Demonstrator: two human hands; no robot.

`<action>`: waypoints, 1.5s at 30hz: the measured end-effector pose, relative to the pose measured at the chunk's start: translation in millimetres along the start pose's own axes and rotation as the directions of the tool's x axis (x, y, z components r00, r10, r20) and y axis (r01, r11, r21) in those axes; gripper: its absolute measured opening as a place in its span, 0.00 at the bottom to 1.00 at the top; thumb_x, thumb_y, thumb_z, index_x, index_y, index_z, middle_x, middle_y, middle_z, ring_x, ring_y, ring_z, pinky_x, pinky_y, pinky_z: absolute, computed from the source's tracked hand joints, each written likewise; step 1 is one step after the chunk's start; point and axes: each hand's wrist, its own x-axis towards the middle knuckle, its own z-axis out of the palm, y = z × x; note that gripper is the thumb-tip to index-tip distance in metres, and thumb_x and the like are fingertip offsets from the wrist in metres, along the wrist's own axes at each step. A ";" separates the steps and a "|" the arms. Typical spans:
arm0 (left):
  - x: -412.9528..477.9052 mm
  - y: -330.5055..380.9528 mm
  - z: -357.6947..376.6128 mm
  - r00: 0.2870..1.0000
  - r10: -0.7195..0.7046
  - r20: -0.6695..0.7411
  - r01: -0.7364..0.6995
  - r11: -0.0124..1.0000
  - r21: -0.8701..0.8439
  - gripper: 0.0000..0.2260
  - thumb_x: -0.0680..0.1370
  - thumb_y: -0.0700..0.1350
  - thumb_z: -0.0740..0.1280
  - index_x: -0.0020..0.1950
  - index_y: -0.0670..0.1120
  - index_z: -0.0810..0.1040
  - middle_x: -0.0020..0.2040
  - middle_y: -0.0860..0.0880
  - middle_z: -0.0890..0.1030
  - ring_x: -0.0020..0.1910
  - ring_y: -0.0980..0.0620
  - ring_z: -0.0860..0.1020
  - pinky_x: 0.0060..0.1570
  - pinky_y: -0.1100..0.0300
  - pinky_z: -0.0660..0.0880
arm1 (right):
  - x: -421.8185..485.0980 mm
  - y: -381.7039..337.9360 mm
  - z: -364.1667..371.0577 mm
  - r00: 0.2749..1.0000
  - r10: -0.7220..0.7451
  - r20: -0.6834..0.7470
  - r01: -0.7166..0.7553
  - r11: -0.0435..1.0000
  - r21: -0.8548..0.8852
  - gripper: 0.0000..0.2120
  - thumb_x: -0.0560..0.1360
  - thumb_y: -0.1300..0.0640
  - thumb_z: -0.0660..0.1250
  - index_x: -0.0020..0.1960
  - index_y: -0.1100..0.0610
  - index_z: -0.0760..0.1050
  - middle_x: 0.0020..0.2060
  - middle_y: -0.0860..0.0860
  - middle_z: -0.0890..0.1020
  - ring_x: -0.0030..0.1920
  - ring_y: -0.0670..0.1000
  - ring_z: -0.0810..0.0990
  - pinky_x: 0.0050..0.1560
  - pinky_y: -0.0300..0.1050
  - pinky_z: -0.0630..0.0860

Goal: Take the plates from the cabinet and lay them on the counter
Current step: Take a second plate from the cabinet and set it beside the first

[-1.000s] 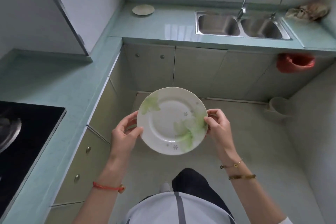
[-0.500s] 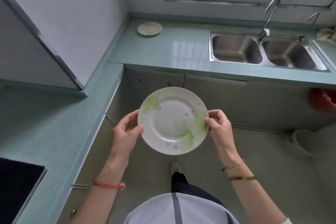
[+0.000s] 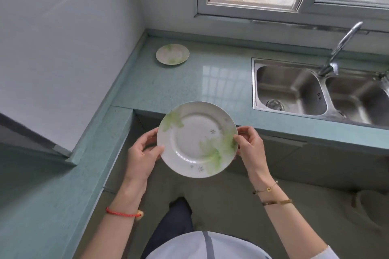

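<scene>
Two hands hold the green-leaf plate by opposite rims, left hand and right hand each pinching it with curled fingers, in the air before the table edge, left of the sink. So thin a grip might slip, or the plate might strike that edge. A second plate lies farther left of the sink, in the corner.
</scene>
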 end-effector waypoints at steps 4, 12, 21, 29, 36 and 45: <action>67.1 13.5 17.0 1.000 -0.003 0.009 0.003 1.000 0.008 0.21 0.75 0.30 0.67 0.61 0.51 0.82 0.55 0.51 0.85 0.52 0.58 0.84 0.57 0.53 0.80 | 58.1 -10.9 20.6 0.999 0.009 -0.039 -0.009 1.000 -0.015 0.03 0.76 0.63 0.64 0.47 0.57 0.75 0.34 0.50 0.79 0.34 0.50 0.77 0.39 0.52 0.77; 229.2 53.5 60.5 0.995 -0.016 0.099 0.008 0.997 0.074 0.22 0.75 0.32 0.67 0.64 0.51 0.80 0.58 0.53 0.82 0.50 0.60 0.83 0.50 0.60 0.80 | 191.1 -41.5 67.0 0.987 0.030 -0.159 -0.036 0.999 -0.034 0.04 0.76 0.63 0.62 0.48 0.58 0.75 0.36 0.51 0.80 0.35 0.50 0.77 0.31 0.46 0.77; 365.4 81.0 117.3 0.980 -0.064 0.188 0.038 0.990 0.137 0.22 0.75 0.30 0.67 0.65 0.50 0.79 0.58 0.52 0.81 0.48 0.58 0.83 0.43 0.66 0.80 | 314.9 -58.0 93.4 0.964 0.045 -0.262 -0.070 0.994 -0.088 0.05 0.76 0.63 0.62 0.46 0.54 0.74 0.37 0.50 0.81 0.35 0.48 0.78 0.26 0.38 0.74; 461.5 81.4 189.4 0.993 -0.084 0.079 0.070 0.983 0.169 0.22 0.73 0.30 0.70 0.66 0.44 0.80 0.57 0.50 0.84 0.40 0.68 0.83 0.56 0.56 0.81 | 434.9 -57.5 91.8 0.961 0.053 -0.272 -0.128 0.956 -0.265 0.03 0.76 0.63 0.62 0.48 0.57 0.73 0.39 0.53 0.82 0.42 0.59 0.82 0.43 0.58 0.81; 538.5 55.9 247.8 0.990 -0.137 0.003 0.134 0.972 0.194 0.20 0.72 0.30 0.70 0.61 0.45 0.82 0.52 0.48 0.86 0.44 0.61 0.81 0.43 0.72 0.77 | 537.2 -34.4 91.9 0.969 0.083 -0.234 -0.170 0.908 -0.382 0.04 0.76 0.63 0.60 0.49 0.59 0.72 0.41 0.56 0.82 0.46 0.62 0.81 0.48 0.62 0.79; 603.2 16.9 285.6 0.975 -0.217 -0.046 0.222 0.934 0.279 0.21 0.72 0.31 0.71 0.63 0.45 0.82 0.52 0.50 0.84 0.48 0.54 0.81 0.47 0.70 0.74 | 615.8 12.2 98.8 0.957 0.204 -0.205 -0.279 0.843 -0.461 0.09 0.76 0.64 0.60 0.55 0.62 0.74 0.52 0.58 0.80 0.54 0.59 0.78 0.52 0.50 0.76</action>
